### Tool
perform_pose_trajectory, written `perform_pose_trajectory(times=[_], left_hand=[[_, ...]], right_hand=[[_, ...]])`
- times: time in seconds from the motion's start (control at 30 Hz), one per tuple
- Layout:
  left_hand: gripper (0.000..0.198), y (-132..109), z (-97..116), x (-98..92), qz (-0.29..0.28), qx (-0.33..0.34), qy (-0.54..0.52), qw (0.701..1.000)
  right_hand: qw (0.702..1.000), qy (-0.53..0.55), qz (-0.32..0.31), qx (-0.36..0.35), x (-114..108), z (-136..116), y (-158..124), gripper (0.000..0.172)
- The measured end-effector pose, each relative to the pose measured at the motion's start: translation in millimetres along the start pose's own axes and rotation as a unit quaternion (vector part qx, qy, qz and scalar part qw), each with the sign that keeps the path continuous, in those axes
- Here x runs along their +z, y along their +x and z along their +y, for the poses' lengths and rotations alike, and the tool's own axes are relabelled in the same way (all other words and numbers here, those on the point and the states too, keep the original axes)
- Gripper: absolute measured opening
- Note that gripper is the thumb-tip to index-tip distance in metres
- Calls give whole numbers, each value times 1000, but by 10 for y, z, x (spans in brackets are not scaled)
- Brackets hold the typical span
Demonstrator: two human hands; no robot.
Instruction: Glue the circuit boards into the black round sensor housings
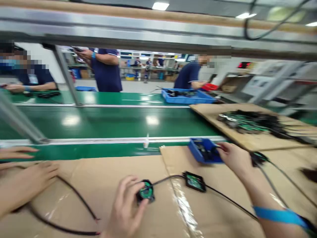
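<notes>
My left hand (pixel 128 201) grips a small round black housing with a green circuit board (pixel 146 191) inside, thumb and fingers at its sides. A black cable runs from it to a rectangular black case with a circuit board (pixel 195 181), lying on the cardboard (pixel 158 218), and on toward the lower right. My right hand (pixel 234 157) is at the right rim of a small blue bin (pixel 206 160) of black parts. Its thumb and fingers are pinched around something dark whose kind is unclear. Beside that wrist lies another black housing with cables (pixel 259 158).
At the left, a co-worker's hands (pixel 34 181) rest by black cables (pixel 74 195) with bare ends. A cardboard sheet (pixel 223 135) with piled boards and cables (pixel 250 122) lies at the right. Behind are a green conveyor (pixel 111 122), a blue tray (pixel 188 97) and several people; a metal beam crosses overhead.
</notes>
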State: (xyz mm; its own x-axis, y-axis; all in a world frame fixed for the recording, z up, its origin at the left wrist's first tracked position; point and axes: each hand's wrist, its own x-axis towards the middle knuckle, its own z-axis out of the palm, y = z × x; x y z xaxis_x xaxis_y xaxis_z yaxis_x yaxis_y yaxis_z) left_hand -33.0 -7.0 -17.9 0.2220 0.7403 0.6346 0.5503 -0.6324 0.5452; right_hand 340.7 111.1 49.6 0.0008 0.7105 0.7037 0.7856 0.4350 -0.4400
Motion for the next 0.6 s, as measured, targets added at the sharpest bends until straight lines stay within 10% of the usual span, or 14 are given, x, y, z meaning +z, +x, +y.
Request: perform_pose_trajectory(times=[0.17,0.4,0.5,0.6], left_hand=[[29,289,-4,-26,-77,-136,-161,975],[57,517,233,10,-189,-402,-536,718],[49,606,161,-106,-172,-410,-514,733],[43,647,10,-238,-130,-369,-396,831]], right_hand=[[984,104,-37,141,131,-301,-360,37],[910,359,-155,138,710,-1536,-732,13],[935,322,-142,39,780,-1632,-694,17],[953,226,-204,-6,817,-1489,-661,25]])
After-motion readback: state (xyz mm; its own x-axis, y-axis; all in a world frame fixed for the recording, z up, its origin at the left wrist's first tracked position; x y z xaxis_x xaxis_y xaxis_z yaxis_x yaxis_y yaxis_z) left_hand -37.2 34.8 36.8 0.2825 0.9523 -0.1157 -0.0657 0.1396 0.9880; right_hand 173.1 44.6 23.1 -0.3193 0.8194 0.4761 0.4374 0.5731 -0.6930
